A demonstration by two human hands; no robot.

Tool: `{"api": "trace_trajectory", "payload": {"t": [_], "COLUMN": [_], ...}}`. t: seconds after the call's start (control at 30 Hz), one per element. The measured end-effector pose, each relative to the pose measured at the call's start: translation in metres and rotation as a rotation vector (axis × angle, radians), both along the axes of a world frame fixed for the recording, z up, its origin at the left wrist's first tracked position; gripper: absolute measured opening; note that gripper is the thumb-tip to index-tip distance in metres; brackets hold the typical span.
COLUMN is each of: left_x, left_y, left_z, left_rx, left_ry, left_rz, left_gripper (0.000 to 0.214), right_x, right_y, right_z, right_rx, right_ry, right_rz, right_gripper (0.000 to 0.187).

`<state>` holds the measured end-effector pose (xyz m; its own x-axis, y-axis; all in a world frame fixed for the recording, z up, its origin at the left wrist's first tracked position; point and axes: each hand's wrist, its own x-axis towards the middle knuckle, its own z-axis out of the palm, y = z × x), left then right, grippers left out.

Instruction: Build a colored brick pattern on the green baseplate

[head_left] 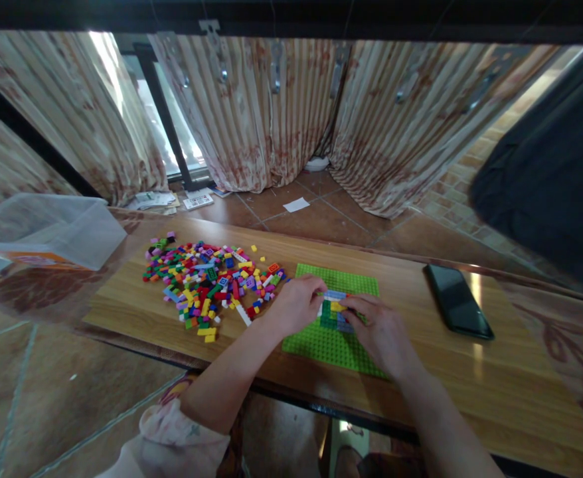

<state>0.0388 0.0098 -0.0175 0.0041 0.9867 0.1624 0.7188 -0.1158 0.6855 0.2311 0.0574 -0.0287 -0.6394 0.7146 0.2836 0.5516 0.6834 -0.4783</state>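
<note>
striped, patterned curtains hang beyond our wooden table, where the green baseplate lies between a loose brick pile and a dark phone. we judge that we are fitting bricks into the small brick cluster standing on the baseplate. our left hand is at the cluster's left side, fingertips bunched together; our right hand reaches its right side, fingers bent inward. we cannot tell whether either clamps a brick. the next move seems to call for careful stud alignment, then an even downward press.
</note>
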Motion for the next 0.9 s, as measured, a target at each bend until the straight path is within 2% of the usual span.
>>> {"api": "trace_trajectory", "payload": {"t": [0.37,0.67,0.9], "left_x": [0.0051,0.0057,0.0058], "left_y": [-0.0072,-0.0082,-0.0083], "left_z": [-0.0017,0.0007,0.0003], "left_rx": [0.030,0.022,0.021], "left_ry": [0.103,0.129,0.132], "left_rz": [-0.069,-0.077,-0.081], "left_gripper": [0.020,0.019,0.018], "right_x": [-0.0052,-0.0055,-0.0096], "right_y": [-0.0018,0.0002,-0.0042], "right_z": [-0.0094,-0.0054,-0.0028], "right_rx": [0.105,0.136,0.152], "right_ry": [0.073,-0.049,-0.086], "right_rz": [-0.093,0.010,-0.011], "right_gripper": [0.018,0.021,0.023]}}
